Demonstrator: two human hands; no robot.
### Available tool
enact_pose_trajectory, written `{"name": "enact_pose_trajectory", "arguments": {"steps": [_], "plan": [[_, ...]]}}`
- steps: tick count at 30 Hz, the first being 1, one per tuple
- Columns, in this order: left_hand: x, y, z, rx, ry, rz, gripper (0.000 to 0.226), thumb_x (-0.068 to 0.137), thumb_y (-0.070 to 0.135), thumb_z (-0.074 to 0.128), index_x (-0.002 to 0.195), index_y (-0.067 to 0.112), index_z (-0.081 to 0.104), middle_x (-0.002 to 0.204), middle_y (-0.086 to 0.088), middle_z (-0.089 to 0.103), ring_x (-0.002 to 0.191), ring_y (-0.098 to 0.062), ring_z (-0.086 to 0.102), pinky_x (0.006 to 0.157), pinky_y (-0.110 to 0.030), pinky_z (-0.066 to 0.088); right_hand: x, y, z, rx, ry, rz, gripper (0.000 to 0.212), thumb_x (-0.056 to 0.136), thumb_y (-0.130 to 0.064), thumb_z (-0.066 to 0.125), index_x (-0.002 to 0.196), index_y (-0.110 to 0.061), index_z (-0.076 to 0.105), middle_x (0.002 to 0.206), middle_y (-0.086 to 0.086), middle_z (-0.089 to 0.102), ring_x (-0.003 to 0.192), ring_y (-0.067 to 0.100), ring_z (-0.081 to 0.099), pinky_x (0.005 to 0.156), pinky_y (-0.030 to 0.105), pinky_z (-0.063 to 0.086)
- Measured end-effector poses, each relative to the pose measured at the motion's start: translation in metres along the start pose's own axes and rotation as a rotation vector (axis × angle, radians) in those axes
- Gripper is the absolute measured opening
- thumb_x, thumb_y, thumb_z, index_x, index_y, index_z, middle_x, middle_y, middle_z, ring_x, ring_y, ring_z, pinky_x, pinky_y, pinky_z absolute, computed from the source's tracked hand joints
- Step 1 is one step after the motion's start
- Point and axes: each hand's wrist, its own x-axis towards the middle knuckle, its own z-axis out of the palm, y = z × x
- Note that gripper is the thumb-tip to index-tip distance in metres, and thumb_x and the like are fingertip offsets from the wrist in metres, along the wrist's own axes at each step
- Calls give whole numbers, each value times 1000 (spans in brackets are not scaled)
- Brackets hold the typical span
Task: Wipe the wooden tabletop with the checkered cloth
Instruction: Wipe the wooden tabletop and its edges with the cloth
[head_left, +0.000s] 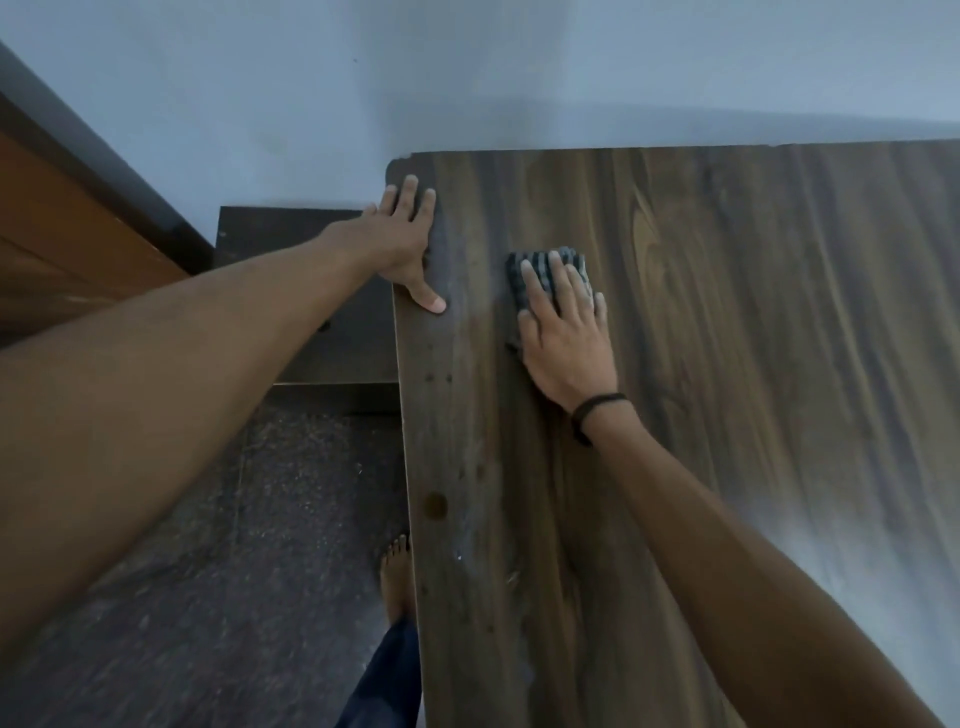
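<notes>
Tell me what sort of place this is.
Likely a room in a home: a wooden tabletop beside a plain pale wall, a wooden door at the left, and a bare foot on the dark speckled floor.

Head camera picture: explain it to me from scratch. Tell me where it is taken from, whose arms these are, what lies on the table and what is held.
There is no machine here. A person works with bare hands, and the one picture comes from a camera worn on their head, looking forward and down. So the two arms reaching in are the wearer's own. The left hand rests flat, fingers straight, on the left edge of the wooden tabletop, near its far corner. The right hand, with a dark wristband, presses flat on the checkered cloth, a small grey bundle lying on the wood. Nothing is gripped; the cloth is only pushed under straight fingers. Beside the table are the dark floor and a bare foot.
</notes>
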Motion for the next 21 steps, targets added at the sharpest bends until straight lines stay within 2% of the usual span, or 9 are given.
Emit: {"name": "enact_pose_trajectory", "arguments": {"steps": [1, 4, 6, 9, 13, 14, 17, 18, 21], "plan": [[2, 0, 0, 3, -7, -6, 149, 61, 67, 78, 149, 12, -29, 155, -13, -36, 146, -35, -23, 119, -48, -2, 1, -10, 2, -6, 6, -5, 57, 108, -41, 27, 162, -34, 11, 171, 0, 1, 156, 20, -2, 126, 50, -2], [3, 0, 4, 35, -19, -15, 152, 59, 71, 76, 148, 12, -30, 154, -14, -38, 146, -35, -24, 119, -47, -5, -14, -6, 10, -77, -43, -265, 56, 108, -42, 25, 161, -37, 10, 170, -3, 2, 156, 20, 2, 125, 48, 1], [5, -1, 6, 28, -12, -17, 151, 60, 70, 77, 148, 11, -30, 154, -14, -38, 146, -35, -24, 119, -48, -6, 11, 7, -1, -91, -13, -217, 55, 108, -41, 27, 161, -38, 12, 170, -3, 5, 156, 21, 4, 126, 51, 5], [6, 2, 1, 16, -33, -26, 150, 62, 67, 78, 148, 11, -31, 153, -14, -39, 145, -35, -26, 119, -47, -6, 53, -6, -10, -1, 35, 10, 56, 108, -39, 28, 162, -32, 14, 170, 2, 3, 156, 22, 1, 125, 53, 2], [5, 5, 3, 46, -60, -67, 151, 62, 66, 79, 147, 11, -33, 151, -13, -42, 145, -33, -28, 119, -47, -7, 38, -9, 0, -68, -24, -241, 56, 108, -42, 25, 161, -38, 9, 170, -4, 0, 156, 18, -2, 124, 46, -3], [5, 5, 3, 44, -63, -76, 150, 63, 65, 79, 146, 11, -34, 151, -12, -43, 144, -33, -28, 120, -47, -8, 44, -4, -4, -87, -12, -228, 55, 108, -42, 24, 161, -38, 9, 170, -4, 1, 156, 18, 0, 125, 48, -2], [7, 7, 0, 36, -73, -80, 150, 63, 64, 80, 146, 11, -34, 150, -13, -44, 144, -34, -29, 119, -47, -8, 80, -10, -11, -29, 43, -4, 56, 108, -40, 25, 162, -34, 11, 171, 0, 2, 156, 22, 1, 125, 52, 0], [7, 8, 0, 36, -75, -87, 151, 63, 64, 80, 145, 11, -35, 150, -14, -43, 144, -34, -29, 119, -47, -8, 81, -18, -8, -28, 37, -1, 56, 108, -40, 26, 162, -33, 11, 171, 1, 1, 156, 22, 1, 124, 51, -2], [6, 9, 1, 63, -87, -107, 151, 63, 63, 80, 145, 11, -36, 149, -13, -45, 143, -34, -30, 118, -46, -9, 64, -17, 0, -79, -17, -243, 56, 108, -42, 24, 161, -38, 8, 170, -3, 0, 156, 18, -1, 123, 46, -5]]}}
